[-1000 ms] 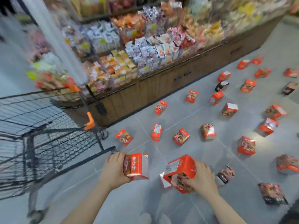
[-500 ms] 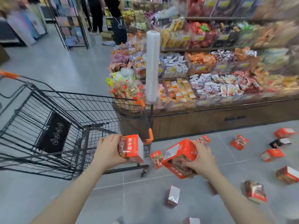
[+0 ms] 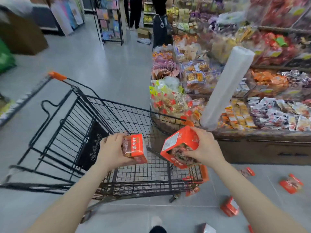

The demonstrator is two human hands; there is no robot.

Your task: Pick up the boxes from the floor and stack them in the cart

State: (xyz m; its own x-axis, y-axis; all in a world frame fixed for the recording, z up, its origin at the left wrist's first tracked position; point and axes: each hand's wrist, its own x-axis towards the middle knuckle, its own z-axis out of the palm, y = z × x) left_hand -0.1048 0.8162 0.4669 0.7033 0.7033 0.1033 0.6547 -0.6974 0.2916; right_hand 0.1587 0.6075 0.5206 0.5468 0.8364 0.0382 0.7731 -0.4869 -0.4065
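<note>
Both hands now over the cart (image 3: pixel 117 115), carried up from the floor. Left hand (image 3: pixel 112 152) grips a box (image 3: pixel 136 148); right hand (image 3: pixel 204 148) grips a tilted box (image 3: pixel 180 143). Step: placing. Next: lower both onto the basket bottom beneath, side by side.

Cart (image 3: pixel 104 115) – black wire metal, orange plastic trim; boxes (image 3: pixel 137 148) glossy card; floor (image 3: pixel 101 68) smooth matt tile.

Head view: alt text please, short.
Each hand, left hand and right hand, holds an orange box, left box and right box, over a black wire cart in a shop aisle. More boxes lie on the floor.
</note>
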